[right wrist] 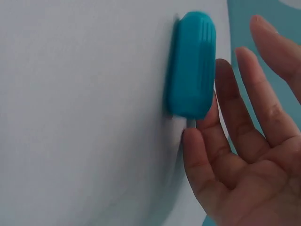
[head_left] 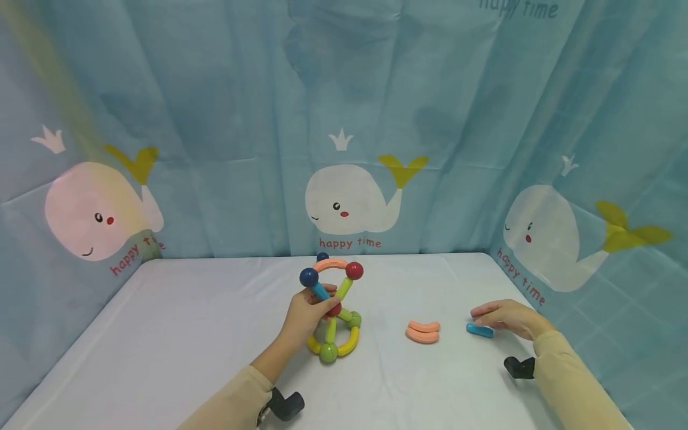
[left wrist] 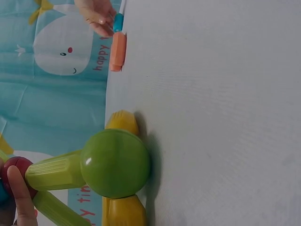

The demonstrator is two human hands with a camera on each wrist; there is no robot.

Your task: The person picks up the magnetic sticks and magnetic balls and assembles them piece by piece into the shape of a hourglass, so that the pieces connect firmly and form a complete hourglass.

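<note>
A tower of magnetic balls and sticks stands at the middle of the table, with a yellow curved ring (head_left: 349, 343) and green balls (head_left: 328, 352) at its foot. Blue balls (head_left: 309, 277), a red ball (head_left: 354, 270) and an orange curved stick (head_left: 330, 263) form its top. My left hand (head_left: 302, 313) grips the tower at its waist, around the lower red ball (left wrist: 18, 170). To the right, my right hand (head_left: 510, 318) hovers beside a short blue stick (head_left: 480, 330) lying on the table. In the right wrist view its fingers (right wrist: 256, 89) are spread and loosely bent, behind the blue stick.
Two orange curved sticks (head_left: 423, 332) lie side by side between the tower and the blue stick. A white cloth covers the table (head_left: 177, 334). Blue curtains (head_left: 226, 131) with whale prints hang behind and at both sides.
</note>
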